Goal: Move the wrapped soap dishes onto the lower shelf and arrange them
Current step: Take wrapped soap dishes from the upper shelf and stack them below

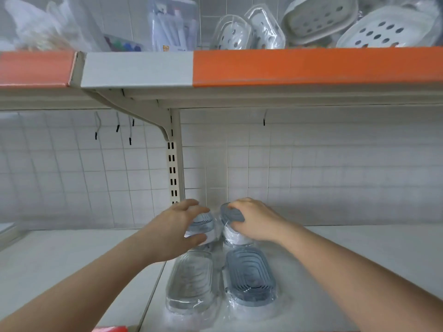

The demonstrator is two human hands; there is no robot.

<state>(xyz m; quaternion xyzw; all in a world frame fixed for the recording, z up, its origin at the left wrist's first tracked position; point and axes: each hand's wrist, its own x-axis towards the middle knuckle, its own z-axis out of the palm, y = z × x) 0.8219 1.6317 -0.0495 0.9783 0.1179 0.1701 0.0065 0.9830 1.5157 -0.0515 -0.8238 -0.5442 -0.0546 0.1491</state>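
Observation:
Two wrapped soap dishes lie flat on the lower shelf (359, 248): a clear one (191, 283) on the left and a grey ridged one (250, 276) on the right. Behind them, my left hand (177, 228) grips a wrapped grey-blue dish (203, 224) and my right hand (254, 221) grips another wrapped grey dish (231, 213), both tilted at the back of the shelf. Several more wrapped white dishes (374, 29) with round holes are piled on the upper shelf at the right.
The upper shelf has an orange and white front edge (311, 65). A slotted upright post (173, 168) stands behind my left hand. Wire hooks (117, 125) hang on the grid back wall. Plastic bags (36, 25) and a packaged item (172, 25) sit up left.

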